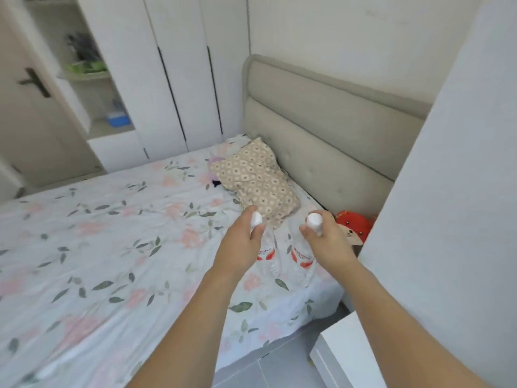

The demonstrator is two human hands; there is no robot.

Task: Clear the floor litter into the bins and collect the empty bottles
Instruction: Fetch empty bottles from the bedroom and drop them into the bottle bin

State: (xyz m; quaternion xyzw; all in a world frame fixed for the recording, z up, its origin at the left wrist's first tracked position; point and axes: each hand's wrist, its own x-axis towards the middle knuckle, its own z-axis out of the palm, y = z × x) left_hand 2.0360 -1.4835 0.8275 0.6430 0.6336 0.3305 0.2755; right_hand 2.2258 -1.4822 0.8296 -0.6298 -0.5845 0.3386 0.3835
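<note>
Both arms reach out over the head end of the bed [98,247], each hand gripping a clear plastic bottle by its white-capped neck. The left hand [240,245] is curled closed round the top of the left bottle [267,253], whose body hangs below and just right of the fingers above the floral sheet, and the right hand [326,242] is closed the same way on the right bottle [302,257], which hangs below and left of its thumb. The two bottles are side by side between the hands, near the bed's right edge, just in front of the patterned pillow [257,177] by the headboard [321,135].
</note>
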